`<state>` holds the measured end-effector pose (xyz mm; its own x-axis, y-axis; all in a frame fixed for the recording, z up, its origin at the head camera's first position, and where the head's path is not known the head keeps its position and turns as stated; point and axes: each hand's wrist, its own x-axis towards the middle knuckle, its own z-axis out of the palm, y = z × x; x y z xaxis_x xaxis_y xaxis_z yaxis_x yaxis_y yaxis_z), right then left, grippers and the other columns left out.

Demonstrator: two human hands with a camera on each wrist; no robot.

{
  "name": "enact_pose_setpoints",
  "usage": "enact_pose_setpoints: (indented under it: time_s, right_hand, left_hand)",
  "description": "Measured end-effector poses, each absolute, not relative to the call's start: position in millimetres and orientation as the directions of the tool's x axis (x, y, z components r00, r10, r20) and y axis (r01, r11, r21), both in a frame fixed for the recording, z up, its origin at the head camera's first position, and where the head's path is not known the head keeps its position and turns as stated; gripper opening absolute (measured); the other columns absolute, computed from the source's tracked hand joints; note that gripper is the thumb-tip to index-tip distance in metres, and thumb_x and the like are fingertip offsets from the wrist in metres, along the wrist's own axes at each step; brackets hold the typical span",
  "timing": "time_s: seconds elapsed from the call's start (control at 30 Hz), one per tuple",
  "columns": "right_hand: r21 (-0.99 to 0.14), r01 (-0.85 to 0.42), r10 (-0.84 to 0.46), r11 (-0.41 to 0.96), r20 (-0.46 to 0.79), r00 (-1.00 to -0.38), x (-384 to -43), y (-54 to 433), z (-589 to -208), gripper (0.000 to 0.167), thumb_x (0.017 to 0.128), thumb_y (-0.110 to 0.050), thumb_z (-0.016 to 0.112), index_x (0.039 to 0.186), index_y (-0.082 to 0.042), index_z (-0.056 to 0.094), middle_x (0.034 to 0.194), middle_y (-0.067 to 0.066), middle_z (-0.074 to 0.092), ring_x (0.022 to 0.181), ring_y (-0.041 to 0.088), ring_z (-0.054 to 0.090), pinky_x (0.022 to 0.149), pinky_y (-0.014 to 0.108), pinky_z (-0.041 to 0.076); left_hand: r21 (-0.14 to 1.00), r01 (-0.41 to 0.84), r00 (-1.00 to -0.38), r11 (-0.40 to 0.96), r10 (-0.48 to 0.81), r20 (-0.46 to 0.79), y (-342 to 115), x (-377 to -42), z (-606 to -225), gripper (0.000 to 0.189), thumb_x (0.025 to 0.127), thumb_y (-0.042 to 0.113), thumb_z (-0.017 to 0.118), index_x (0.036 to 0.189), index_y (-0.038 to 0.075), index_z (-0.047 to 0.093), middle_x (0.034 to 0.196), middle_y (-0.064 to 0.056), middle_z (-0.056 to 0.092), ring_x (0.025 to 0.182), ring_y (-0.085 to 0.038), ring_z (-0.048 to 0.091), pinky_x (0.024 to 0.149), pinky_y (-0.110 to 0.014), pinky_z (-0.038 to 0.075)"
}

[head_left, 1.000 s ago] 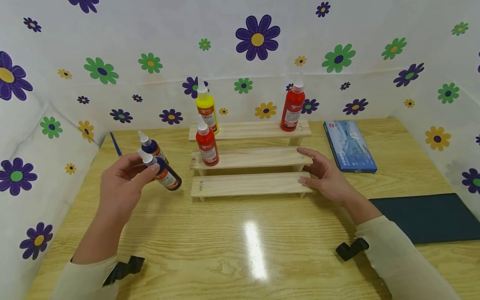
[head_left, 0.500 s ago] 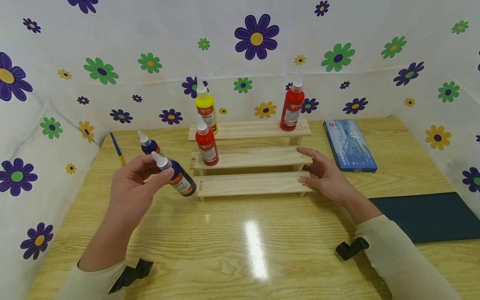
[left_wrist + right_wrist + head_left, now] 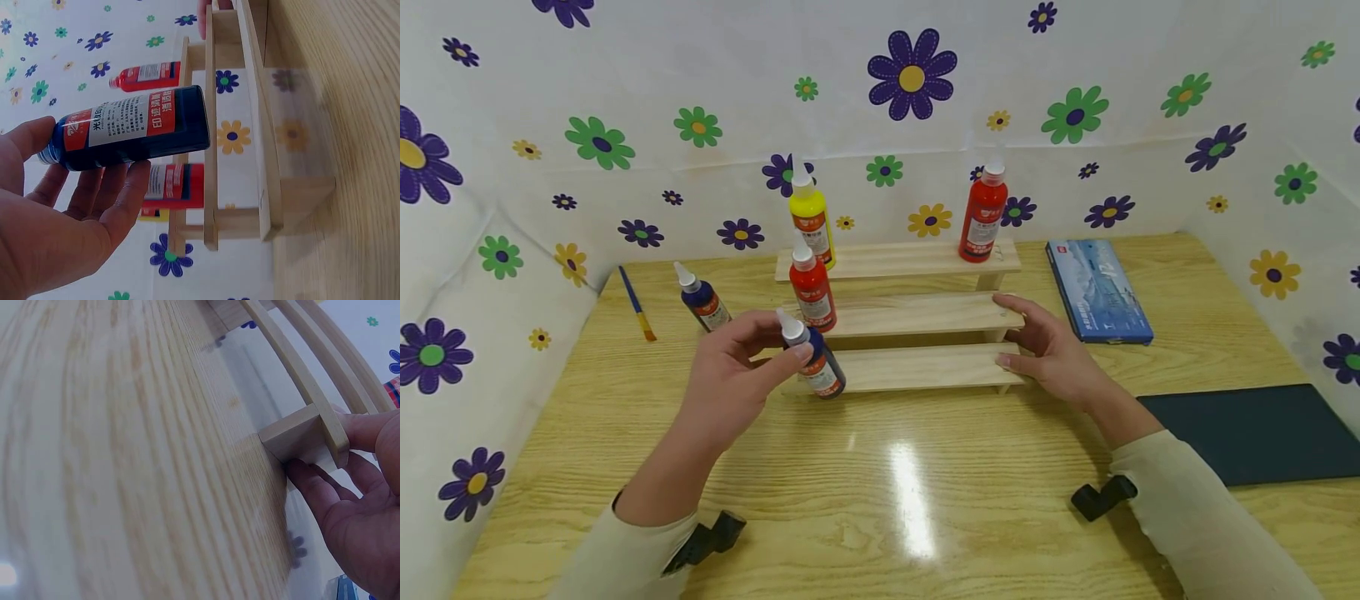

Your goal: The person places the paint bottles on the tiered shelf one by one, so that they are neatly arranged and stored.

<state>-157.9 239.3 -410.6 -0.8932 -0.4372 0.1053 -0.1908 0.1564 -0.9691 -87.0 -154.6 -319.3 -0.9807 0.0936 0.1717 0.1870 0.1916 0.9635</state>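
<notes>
My left hand point(image 3: 730, 379) pinches a dark blue paint bottle point(image 3: 822, 372) near its white nozzle cap. The bottle leans, its base over the left end of the lowest tier of a three-tier wooden shelf point(image 3: 917, 367). In the left wrist view the blue bottle point(image 3: 134, 128) is apart from the shelf boards, thumb on one side and fingers on the other. My right hand point(image 3: 1051, 350) grips the shelf's right end. In the right wrist view its fingers curl around the end of the board and the leg. One red bottle point(image 3: 812, 292) stands on the middle tier's left end.
On the top tier stand a yellow bottle point(image 3: 809, 218) at left and another red bottle point(image 3: 984, 218) at right. Left of the shelf are a second blue bottle point(image 3: 706, 307) and a paintbrush point(image 3: 637, 304). A blue box point(image 3: 1101, 290) and a dark mat point(image 3: 1255, 437) lie at right.
My left hand has carried the blue bottle rightward, from beside the other blue bottle to the lowest tier's left end. The paintbrush has come fully into view. My right hand has stayed still.
</notes>
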Motion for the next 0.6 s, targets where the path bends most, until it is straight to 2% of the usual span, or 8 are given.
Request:
enact_pose_setpoints:
  time_s: [0.27,0.6]
  right_hand:
    - [-0.968,-0.191,-0.436,0.162,0.103,-0.894,-157.2,239.8,-410.8,0.079,0.089,0.015,0.064,0.156,-0.015,0.034,0.161,0.009,0.025,0.132,0.045,0.044,0.101,0.035,0.046]
    - [-0.968,-0.21,-0.442,0.14,0.129,-0.888,-157.6,239.8,-411.8,0.077,0.09,0.016,0.063,0.155,-0.012,0.033,0.158,0.014,0.029,0.131,0.046,0.045,0.101,0.037,0.046]
  left_hand:
    - [0.97,0.211,-0.966,0.123,0.179,0.188,-128.7,-94.9,-319.8,0.023,0.09,0.004,0.074,0.112,0.001,0.068,0.109,-0.01,0.065,0.1,-0.026,0.062,0.082,-0.036,0.056]
    - [0.957,0.288,-0.927,0.041,0.264,0.268,-95.1,-108.6,-324.2,0.022,0.089,0.0,0.074,0.11,0.001,0.069,0.106,-0.009,0.067,0.098,-0.026,0.064,0.086,-0.044,0.056]
